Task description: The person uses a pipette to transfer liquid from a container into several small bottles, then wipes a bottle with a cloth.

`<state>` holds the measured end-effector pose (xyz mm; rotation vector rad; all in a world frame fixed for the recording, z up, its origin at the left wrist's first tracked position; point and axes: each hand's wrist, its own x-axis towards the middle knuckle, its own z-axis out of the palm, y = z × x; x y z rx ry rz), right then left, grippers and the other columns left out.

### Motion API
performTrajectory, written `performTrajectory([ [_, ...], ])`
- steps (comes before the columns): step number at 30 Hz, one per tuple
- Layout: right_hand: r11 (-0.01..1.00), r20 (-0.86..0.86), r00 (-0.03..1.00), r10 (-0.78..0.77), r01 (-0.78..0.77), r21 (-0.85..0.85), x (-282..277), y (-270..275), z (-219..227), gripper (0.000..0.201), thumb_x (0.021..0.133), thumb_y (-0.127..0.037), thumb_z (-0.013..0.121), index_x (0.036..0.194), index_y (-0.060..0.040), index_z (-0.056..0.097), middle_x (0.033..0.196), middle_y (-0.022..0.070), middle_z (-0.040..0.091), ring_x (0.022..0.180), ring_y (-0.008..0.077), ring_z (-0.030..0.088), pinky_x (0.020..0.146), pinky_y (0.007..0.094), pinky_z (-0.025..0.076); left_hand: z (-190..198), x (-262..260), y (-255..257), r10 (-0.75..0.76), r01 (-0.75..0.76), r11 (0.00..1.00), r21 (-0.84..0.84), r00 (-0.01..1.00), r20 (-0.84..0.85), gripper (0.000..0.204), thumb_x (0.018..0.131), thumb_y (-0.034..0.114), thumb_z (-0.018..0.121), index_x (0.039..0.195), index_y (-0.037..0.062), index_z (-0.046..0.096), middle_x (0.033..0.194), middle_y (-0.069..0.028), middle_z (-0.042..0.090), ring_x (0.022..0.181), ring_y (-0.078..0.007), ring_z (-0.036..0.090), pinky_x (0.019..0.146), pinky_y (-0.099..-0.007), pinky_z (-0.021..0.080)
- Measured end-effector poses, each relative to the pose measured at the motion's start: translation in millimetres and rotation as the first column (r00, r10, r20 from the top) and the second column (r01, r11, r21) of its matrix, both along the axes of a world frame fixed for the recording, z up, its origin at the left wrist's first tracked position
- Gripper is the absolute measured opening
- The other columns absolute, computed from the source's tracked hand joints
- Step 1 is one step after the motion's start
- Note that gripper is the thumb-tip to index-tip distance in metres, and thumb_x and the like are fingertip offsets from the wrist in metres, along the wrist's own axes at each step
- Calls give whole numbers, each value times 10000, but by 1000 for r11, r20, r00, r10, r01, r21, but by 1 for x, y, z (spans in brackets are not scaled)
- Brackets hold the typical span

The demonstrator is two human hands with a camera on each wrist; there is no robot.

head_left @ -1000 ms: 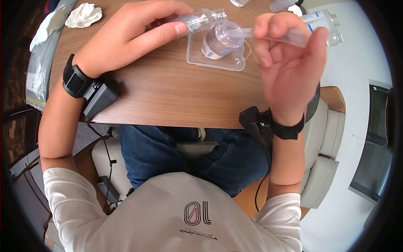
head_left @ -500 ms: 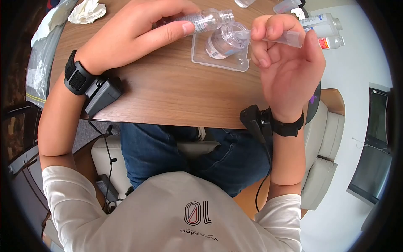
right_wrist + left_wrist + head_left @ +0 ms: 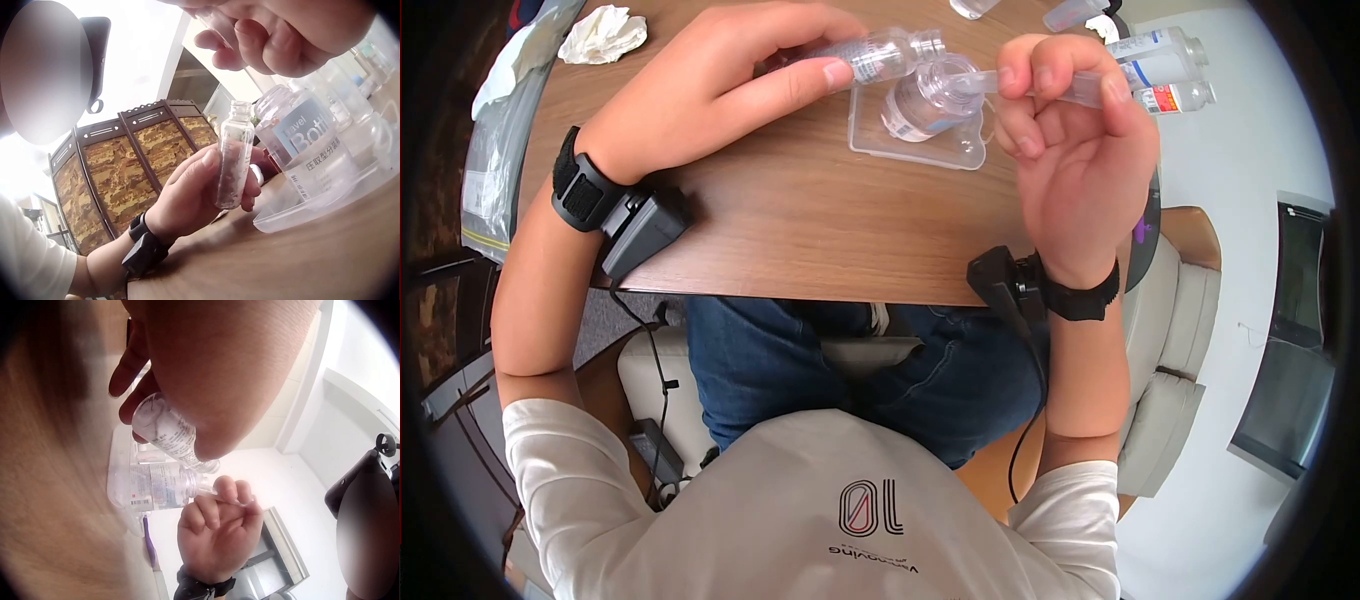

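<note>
My left hand (image 3: 740,85) grips a small clear glass vial (image 3: 885,55), tilted with its uncapped neck close over the wide mouth of a clear travel bottle (image 3: 915,110). Printed text runs along the vial's side. The bottle, labelled in blue and white, stands on a shallow clear plastic tray (image 3: 910,157). With curled fingers and thumb, my right hand (image 3: 1080,150) pinches a translucent plastic tube (image 3: 980,82). Its thin end reaches into the bottle's mouth; part of the tube is hidden behind the fingers.
Crumpled white tissue (image 3: 603,35) lies at the far left of the wooden table (image 3: 800,230). Labelled clear bottles (image 3: 1155,60) stand beyond my right hand. More clear containers (image 3: 1072,14) sit at the back, and a clear plastic bag (image 3: 495,190) lies along the left edge.
My right thumb has closed in on the wide end of the tube. The vial and travel bottle shifted slightly right in view, then back; my left hand keeps its hold.
</note>
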<state>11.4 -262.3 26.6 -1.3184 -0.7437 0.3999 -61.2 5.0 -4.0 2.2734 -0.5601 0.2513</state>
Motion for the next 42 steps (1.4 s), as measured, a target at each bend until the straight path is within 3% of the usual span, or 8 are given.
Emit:
performTrajectory([
  [2,999,-2,999,-45,45,3,-3,-3,6,339,1027,-367,353,974,-73,512,1026,117,570,673,116,384,628,255,348,0,0,0,6,-6,1000,10,1000,11,358,1030,235,592,1251,-42,639,1128,-158,706,1011,-252,672,916,-351,524],
  [4,989,5,998,-61,60,134,-6,-18,19,303,1011,-366,386,950,-95,507,1020,99,545,661,114,373,616,253,334,-1,0,0,-23,21,999,-47,999,-40,350,1027,232,593,1241,-41,640,1118,-158,707,1005,-253,673,909,-353,525],
  [7,969,21,1000,9,-14,248,-9,-42,36,231,983,-346,430,935,-142,527,1016,57,530,644,111,375,630,273,333,-1,-1,-1,-27,26,999,-33,999,-28,340,1025,228,595,1231,-38,644,1109,-160,708,998,-262,674,907,-355,525],
  [11,953,56,998,-11,-6,301,-13,-57,50,184,968,-298,424,904,-171,540,1030,38,543,617,128,390,644,281,331,0,1,-2,-62,62,998,2,998,-1,330,1023,222,594,1225,-34,648,1107,-164,709,997,-277,676,911,-357,524],
  [21,966,37,999,40,-48,253,-15,-38,36,209,993,-336,403,919,-194,537,1057,50,547,649,123,402,664,276,342,-2,2,0,-69,68,997,38,998,13,371,1033,266,586,1247,-31,649,1136,-181,711,1038,-307,678,925,-372,522],
  [29,964,45,996,83,-92,249,-12,-41,35,341,957,-515,459,947,-182,536,1077,60,546,680,143,383,688,288,333,-1,2,2,-65,65,997,32,998,7,381,1038,280,583,1248,-31,649,1134,-182,711,1034,-306,681,925,-369,523],
  [42,955,52,996,66,-78,287,-13,-43,34,345,974,-501,412,940,-177,527,1053,58,545,654,138,384,684,291,342,-3,2,1,-44,44,999,1,999,22,364,1037,263,591,1246,-29,653,1122,-175,711,1025,-286,679,918,-361,526],
])
